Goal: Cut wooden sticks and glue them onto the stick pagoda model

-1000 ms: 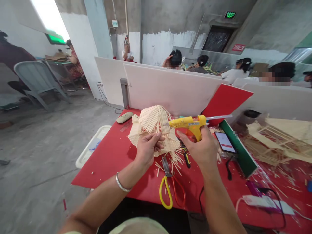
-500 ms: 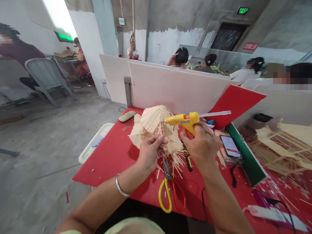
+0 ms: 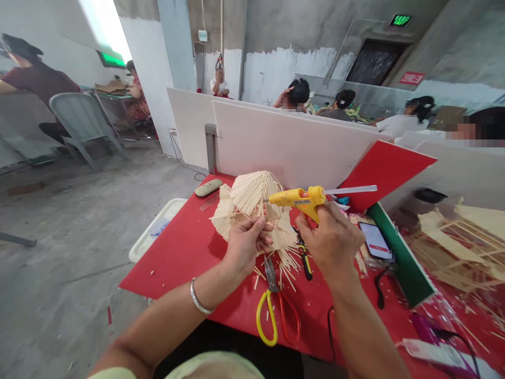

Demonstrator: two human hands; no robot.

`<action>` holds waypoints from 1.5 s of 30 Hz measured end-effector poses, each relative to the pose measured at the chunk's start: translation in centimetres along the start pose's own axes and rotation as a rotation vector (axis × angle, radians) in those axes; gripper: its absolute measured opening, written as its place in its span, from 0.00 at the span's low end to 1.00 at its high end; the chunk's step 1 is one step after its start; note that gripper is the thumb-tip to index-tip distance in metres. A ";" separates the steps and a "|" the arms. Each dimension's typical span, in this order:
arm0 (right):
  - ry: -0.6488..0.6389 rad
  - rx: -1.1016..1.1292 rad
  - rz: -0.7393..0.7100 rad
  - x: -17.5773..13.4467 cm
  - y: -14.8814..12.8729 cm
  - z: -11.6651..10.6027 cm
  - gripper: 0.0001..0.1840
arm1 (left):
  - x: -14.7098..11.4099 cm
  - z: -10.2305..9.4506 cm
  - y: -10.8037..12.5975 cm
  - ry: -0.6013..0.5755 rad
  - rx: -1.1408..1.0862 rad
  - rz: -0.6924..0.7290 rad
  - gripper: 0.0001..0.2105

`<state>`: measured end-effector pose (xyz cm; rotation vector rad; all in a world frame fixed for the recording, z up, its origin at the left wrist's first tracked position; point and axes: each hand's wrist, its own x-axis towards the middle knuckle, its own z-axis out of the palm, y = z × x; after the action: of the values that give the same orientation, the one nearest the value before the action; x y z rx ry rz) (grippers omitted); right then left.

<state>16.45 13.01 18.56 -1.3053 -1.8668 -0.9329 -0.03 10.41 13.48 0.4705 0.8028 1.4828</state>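
My right hand (image 3: 335,237) grips a yellow hot glue gun (image 3: 298,198), its nozzle pointing left at the roof of a model built of thin wooden sticks (image 3: 250,190). A clear glue stick (image 3: 351,189) juts from the gun's back. In front of the model, my left hand (image 3: 246,245) has thumb and fingers pinched together; what they hold is too small to make out. Scissors with one yellow and one red handle (image 3: 272,295) lie just below that hand. Black-and-yellow pliers (image 3: 305,260) and loose wooden sticks (image 3: 287,263) lie beside the model.
A beige oblong case (image 3: 208,188) sits at the red table's (image 3: 169,263) back left. To the right are a phone (image 3: 374,241), a green board (image 3: 406,263) and another stick structure (image 3: 461,237). White panels (image 3: 284,137) stand behind; several people sit beyond.
The camera view has turned slightly, so the surroundings sit a little farther right. Both hands and the glue gun keep nearly the same position by the model.
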 end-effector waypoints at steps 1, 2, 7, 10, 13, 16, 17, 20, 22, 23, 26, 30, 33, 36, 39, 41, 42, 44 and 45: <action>0.003 -0.005 -0.003 -0.1 0.0 0.0 0.12 | 0.0 0.0 0.0 0.001 0.002 0.001 0.13; 0.003 -0.009 -0.003 -0.2 0.1 0.0 0.12 | 0.0 0.0 0.0 -0.001 0.006 0.003 0.13; -0.015 -0.004 -0.004 -0.4 0.2 0.3 0.13 | 0.2 0.1 -0.1 -0.016 0.015 0.019 0.14; -0.002 -0.008 -0.012 -0.4 0.3 0.2 0.12 | 0.3 0.1 0.0 -0.019 0.035 0.022 0.14; -0.003 -0.013 -0.011 -0.5 0.3 0.0 0.12 | 0.4 0.1 0.1 -0.012 0.059 0.027 0.15; -0.013 -0.013 -0.007 -0.7 0.4 -0.1 0.12 | 0.4 0.0 0.2 -0.006 0.071 0.026 0.15; -0.015 -0.009 -0.007 -0.8 0.4 -0.1 0.11 | 0.4 0.0 0.2 -0.005 0.073 0.026 0.16; -0.013 0.013 -0.022 -0.9 0.4 -0.3 0.10 | 0.4 0.1 0.2 -0.006 0.072 0.030 0.16; -0.007 0.018 -0.029 -0.8 0.5 -0.5 0.09 | 0.4 0.2 0.2 -0.008 0.068 0.033 0.15; -0.004 0.017 -0.021 -0.8 0.5 -0.6 0.09 | 0.4 0.2 0.3 -0.006 0.068 0.033 0.15; 0.032 0.017 0.020 -0.8 0.8 -0.9 0.08 | 0.4 0.4 0.4 0.001 0.077 0.022 0.15; 0.060 0.016 0.031 -0.8 0.9 -0.9 0.08 | 0.4 0.3 0.3 0.004 0.084 0.016 0.14; 0.049 0.024 0.033 -0.7 0.6 -0.7 0.09 | 0.4 0.2 0.2 0.009 0.089 0.008 0.14; 0.049 0.030 0.065 -0.6 0.3 -0.3 0.10 | 0.4 0.1 0.1 0.007 0.087 0.008 0.14; 0.049 0.033 0.076 -0.5 0.3 -0.1 0.13 | 0.4 0.0 0.0 0.002 0.067 0.017 0.14; 0.051 0.033 0.060 -0.6 0.3 -0.1 0.11 | 0.4 0.1 0.0 0.004 0.056 0.015 0.14; 0.047 0.029 0.054 -0.6 0.3 -0.1 0.11 | 0.4 0.1 0.1 0.006 0.052 0.011 0.13; 0.037 0.018 0.048 -0.7 0.3 -0.1 0.10 | 0.4 0.2 0.1 0.007 0.050 0.005 0.13; 0.034 0.013 0.046 -0.7 0.3 -0.2 0.09 | 0.4 0.2 0.1 0.004 0.049 0.003 0.13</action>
<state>17.00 12.62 18.11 -1.3112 -1.8063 -0.9120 -0.01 10.86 13.64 0.5058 0.8427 1.4702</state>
